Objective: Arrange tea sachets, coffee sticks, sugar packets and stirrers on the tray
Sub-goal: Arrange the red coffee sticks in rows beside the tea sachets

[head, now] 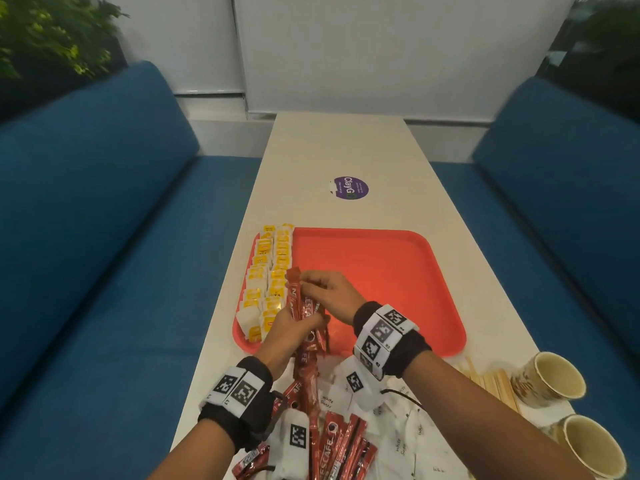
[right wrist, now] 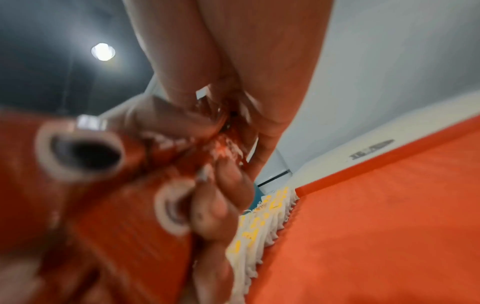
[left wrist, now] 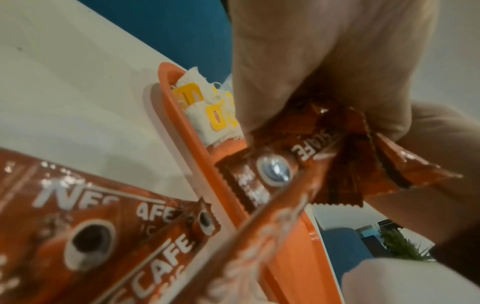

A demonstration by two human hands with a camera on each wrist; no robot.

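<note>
**Coffee sticks going in next to the tea**

Biggest thing first: the table runs away from me between two blue benches, and the red tray sits on it right in front of my hands. Its left strip is already filled with the tea sachets, two columns running near to far. The rest of the tray floor is bare.

My left hand is wrapped around a bundle of coffee sticks, held just over the tray's near-left part, right beside the tea. The bundle's long axis runs near to far, same way as the tea columns, so I reckon it only needs to go straight down. My right hand is pinching the far end of one stick at the top of the bundle, probably to peel it off or square it up. The left hand is the nearer one to the open lane.

The loose coffee pile and sugar packets lie on the near end of the table, under my wrists. The stirrers and two paper cups are off to the near right.
</note>
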